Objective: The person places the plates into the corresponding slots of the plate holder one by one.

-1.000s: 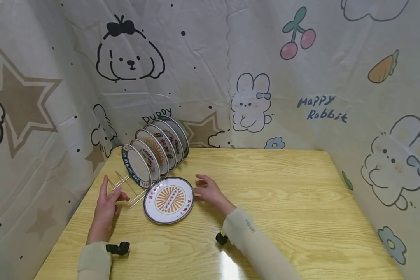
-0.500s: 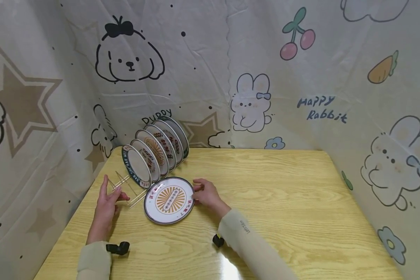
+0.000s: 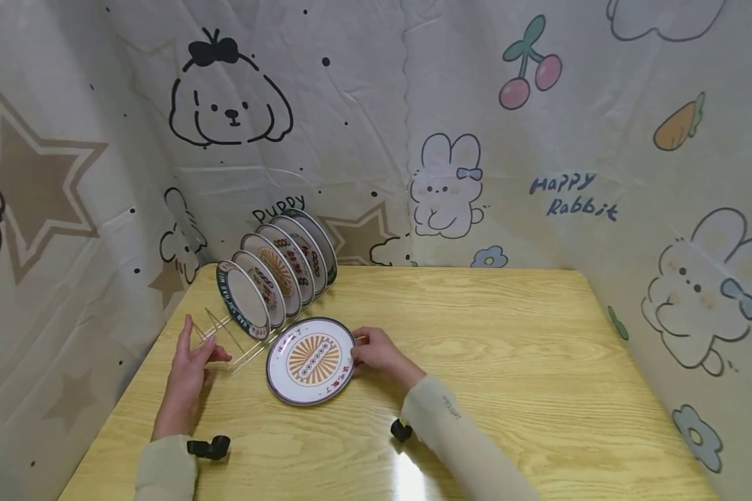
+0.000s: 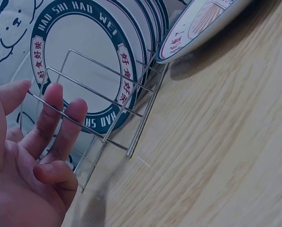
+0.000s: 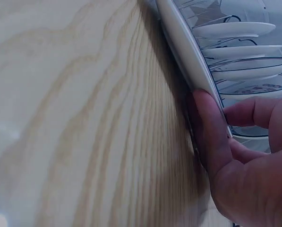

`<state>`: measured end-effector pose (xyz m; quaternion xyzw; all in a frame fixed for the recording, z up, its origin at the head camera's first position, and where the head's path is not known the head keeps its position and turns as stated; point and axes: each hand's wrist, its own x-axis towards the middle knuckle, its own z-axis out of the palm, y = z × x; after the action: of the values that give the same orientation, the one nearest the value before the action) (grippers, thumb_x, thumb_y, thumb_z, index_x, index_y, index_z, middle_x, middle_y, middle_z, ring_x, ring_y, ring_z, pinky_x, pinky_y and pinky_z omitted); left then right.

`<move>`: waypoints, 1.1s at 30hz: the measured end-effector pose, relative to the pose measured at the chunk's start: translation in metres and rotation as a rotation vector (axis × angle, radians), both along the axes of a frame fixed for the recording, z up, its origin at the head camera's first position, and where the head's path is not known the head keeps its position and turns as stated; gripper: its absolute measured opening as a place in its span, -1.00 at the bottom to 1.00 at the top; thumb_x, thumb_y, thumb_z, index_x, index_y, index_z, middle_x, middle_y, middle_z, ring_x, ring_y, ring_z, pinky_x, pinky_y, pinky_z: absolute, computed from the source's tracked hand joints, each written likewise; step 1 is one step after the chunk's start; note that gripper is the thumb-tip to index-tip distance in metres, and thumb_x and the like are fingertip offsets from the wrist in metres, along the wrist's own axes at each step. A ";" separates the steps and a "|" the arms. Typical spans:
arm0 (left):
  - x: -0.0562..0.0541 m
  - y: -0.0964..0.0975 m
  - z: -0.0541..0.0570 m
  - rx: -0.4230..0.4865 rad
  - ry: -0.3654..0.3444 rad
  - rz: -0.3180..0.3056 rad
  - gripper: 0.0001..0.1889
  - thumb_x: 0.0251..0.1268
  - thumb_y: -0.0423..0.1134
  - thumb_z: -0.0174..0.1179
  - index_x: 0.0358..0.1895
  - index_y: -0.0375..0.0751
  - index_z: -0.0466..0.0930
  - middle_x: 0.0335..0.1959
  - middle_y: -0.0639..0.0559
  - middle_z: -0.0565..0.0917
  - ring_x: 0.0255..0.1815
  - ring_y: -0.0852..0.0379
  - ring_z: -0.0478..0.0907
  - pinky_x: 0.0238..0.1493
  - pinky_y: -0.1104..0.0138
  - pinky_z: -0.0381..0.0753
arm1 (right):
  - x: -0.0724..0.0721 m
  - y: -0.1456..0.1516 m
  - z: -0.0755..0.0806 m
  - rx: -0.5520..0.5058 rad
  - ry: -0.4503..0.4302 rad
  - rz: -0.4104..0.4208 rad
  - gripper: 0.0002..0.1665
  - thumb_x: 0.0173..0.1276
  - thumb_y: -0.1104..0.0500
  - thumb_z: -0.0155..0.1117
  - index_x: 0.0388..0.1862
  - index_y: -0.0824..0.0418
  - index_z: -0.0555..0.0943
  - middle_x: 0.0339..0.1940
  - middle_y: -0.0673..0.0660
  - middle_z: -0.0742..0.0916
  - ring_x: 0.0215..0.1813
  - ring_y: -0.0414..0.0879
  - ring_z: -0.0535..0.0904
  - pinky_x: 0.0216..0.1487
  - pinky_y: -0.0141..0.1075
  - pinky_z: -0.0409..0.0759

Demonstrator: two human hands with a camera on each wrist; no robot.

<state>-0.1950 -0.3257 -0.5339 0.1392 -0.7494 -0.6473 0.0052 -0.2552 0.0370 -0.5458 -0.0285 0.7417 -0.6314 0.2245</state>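
My right hand (image 3: 379, 353) pinches the right rim of a white plate (image 3: 312, 362) with an orange sunburst design and dark rim. In the right wrist view, one digit lies along the plate's underside (image 5: 183, 47) and others on its face; the plate is tilted up from the table on that side. My left hand (image 3: 191, 365) holds the near end of a wire dish rack (image 3: 241, 362), with fingertips (image 4: 53, 94) at its wire in the left wrist view. Several plates stand upright in the rack, the nearest plate (image 3: 244, 299) with a green lettered rim.
The wooden table (image 3: 495, 362) extends right of the plate. Printed cloth (image 3: 363, 83) hangs behind it and on both sides. The rack stands near the table's left edge, its far end close to the back cloth.
My right hand has come to the plate's rim and taken hold of it. The plate has moved slightly right and turned. My left hand stays at the rack's end.
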 end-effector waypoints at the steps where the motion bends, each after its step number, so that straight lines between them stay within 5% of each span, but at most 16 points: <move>1: 0.001 0.001 0.000 0.004 -0.009 0.000 -0.18 0.62 0.21 -0.06 0.63 0.60 -0.48 -0.23 0.28 0.73 -0.14 0.40 0.64 -0.12 0.19 0.21 | 0.001 0.003 -0.001 -0.023 -0.013 0.011 -0.38 0.27 0.49 0.13 0.36 0.46 0.43 -0.19 0.17 0.61 -0.43 -0.11 0.62 -0.43 -0.33 0.69; 7: 0.002 0.009 0.000 -0.006 -0.014 -0.009 -0.19 0.66 0.14 -0.09 0.65 0.51 -0.50 -0.26 0.34 0.72 -0.16 0.42 0.64 -0.26 0.25 0.27 | 0.010 0.029 0.007 -0.132 -0.060 0.068 -0.38 0.28 0.48 0.07 0.35 0.38 0.30 -0.29 0.13 0.66 -0.43 -0.11 0.65 -0.42 -0.32 0.66; 14: 0.006 0.025 0.000 -0.015 0.029 -0.024 -0.17 0.67 0.11 -0.06 0.67 0.46 -0.48 -0.30 0.31 0.74 -0.18 0.41 0.66 -0.33 0.28 0.28 | 0.016 0.063 0.016 -0.105 -0.063 0.098 -0.35 0.26 0.42 0.05 0.37 0.33 0.27 -0.46 0.11 0.68 -0.49 -0.13 0.61 -0.39 -0.30 0.60; 23: 0.011 0.059 -0.002 -0.012 0.047 -0.059 -0.15 0.66 0.09 -0.01 0.68 0.40 -0.46 -0.37 0.35 0.72 -0.19 0.36 0.69 -0.27 0.28 0.24 | 0.031 0.103 0.020 -0.198 -0.071 0.076 -0.12 0.20 0.44 0.07 0.56 0.33 0.16 -0.19 0.15 0.63 -0.29 -0.09 0.63 -0.29 -0.25 0.70; 27: 0.010 0.076 -0.003 0.014 0.084 -0.074 -0.15 0.67 0.02 0.00 0.70 0.35 -0.43 -0.40 0.31 0.73 -0.22 0.32 0.72 0.02 0.28 0.28 | 0.037 0.116 0.024 -0.245 -0.058 0.098 -0.13 0.23 0.45 0.11 0.56 0.31 0.18 0.05 0.25 0.65 -0.16 -0.03 0.70 -0.20 -0.17 0.74; 33: 0.012 0.096 -0.007 0.052 0.116 -0.094 -0.15 0.65 -0.02 0.04 0.70 0.33 -0.37 -0.42 0.27 0.75 -0.23 0.26 0.75 0.10 0.22 0.21 | 0.052 0.135 0.027 -0.294 -0.036 0.155 -0.12 0.26 0.48 0.07 0.59 0.33 0.14 0.07 0.20 0.66 -0.15 -0.02 0.72 -0.20 -0.15 0.76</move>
<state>-0.1828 -0.2299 -0.5411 0.0664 -0.7366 -0.6729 0.0147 -0.2029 0.1719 -0.5185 -0.1069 0.6327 -0.7144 0.2791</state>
